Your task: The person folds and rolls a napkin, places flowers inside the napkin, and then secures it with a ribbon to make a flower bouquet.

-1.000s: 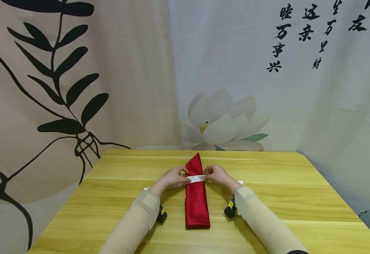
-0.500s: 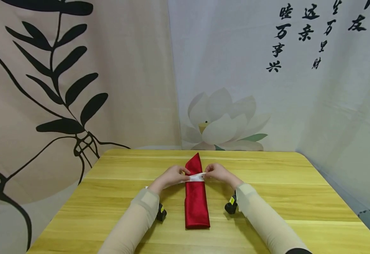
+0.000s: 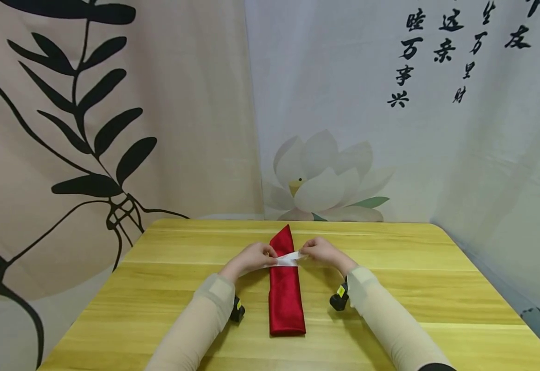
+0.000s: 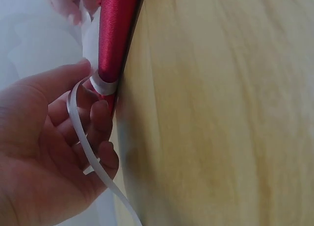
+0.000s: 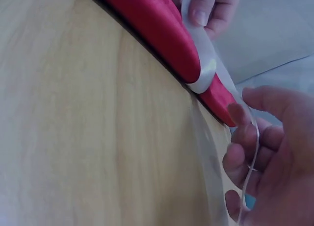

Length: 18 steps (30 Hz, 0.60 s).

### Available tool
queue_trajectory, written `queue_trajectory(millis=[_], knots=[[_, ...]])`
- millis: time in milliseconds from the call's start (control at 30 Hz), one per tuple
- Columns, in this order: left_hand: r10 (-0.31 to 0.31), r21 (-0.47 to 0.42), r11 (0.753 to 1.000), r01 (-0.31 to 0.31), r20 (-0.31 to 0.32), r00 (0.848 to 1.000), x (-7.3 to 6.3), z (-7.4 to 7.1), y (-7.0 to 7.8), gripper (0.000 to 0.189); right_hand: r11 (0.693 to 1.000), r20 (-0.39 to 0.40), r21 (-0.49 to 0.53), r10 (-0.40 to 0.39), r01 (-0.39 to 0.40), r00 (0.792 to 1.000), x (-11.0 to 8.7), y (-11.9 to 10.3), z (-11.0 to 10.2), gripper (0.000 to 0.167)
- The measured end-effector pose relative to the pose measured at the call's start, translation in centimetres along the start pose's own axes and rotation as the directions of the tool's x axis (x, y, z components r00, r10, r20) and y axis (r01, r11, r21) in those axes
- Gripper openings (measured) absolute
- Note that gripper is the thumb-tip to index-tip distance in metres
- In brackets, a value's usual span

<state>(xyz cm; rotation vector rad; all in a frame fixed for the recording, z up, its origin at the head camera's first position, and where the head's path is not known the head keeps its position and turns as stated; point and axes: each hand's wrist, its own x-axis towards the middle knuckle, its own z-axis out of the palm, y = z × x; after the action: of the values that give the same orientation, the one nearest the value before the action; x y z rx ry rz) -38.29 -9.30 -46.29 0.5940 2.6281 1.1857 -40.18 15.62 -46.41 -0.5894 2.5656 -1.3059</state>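
A folded red satin cloth [image 3: 287, 304] lies lengthwise on the table, its pointed end toward the back. Around its upper part runs a white ribbon [image 3: 288, 259], crossed over itself on top. My left hand [image 3: 251, 258] pinches the ribbon at the cloth's left edge; in the left wrist view one ribbon tail [image 4: 81, 133] trails down across the palm. On the other side my right hand [image 3: 322, 252] pinches the other length, raised a little off the cloth. In the right wrist view the ribbon's loop [image 5: 205, 78] hugs the cloth's edge, and a thin tail hangs past the right fingers.
The wooden table [image 3: 182, 309] extends on both sides of the cloth. Behind it hangs a printed curtain [image 3: 205, 129] with leaves, a lotus and writing. A small black camera [image 3: 339, 298] sits under the right wrist, another [image 3: 237, 310] under the left.
My right hand has moved slightly up and right, drawing its ribbon length out at a slant over the cloth. The left hand stays nearly in place.
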Motion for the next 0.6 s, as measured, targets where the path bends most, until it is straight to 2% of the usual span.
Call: queue_trajectory(millis=[233, 400, 600], knots=[[0.016, 0.044, 0.999, -0.016, -0.002, 1.0, 0.1, -0.1, -0.1, 0.01, 1.0, 0.019, -0.018, -0.021, 0.022, 1.0, -0.4, 0.1, -1.1, 0.019], [0.001, 0.012, 1.0, -0.002, 0.004, 1.0, 0.0, -0.2, 0.0, 0.011, 1.0, 0.032, -0.022, -0.007, 0.008, 0.999, -0.7, 0.1, -1.8, 0.018], [-0.01, -0.027, 1.0, 0.01, 0.019, 1.0, 0.0, -0.1, 0.0, 0.012, 0.999, 0.061, 0.035, -0.03, 0.028, 0.998, -0.6, -0.3, -2.2, 0.018]])
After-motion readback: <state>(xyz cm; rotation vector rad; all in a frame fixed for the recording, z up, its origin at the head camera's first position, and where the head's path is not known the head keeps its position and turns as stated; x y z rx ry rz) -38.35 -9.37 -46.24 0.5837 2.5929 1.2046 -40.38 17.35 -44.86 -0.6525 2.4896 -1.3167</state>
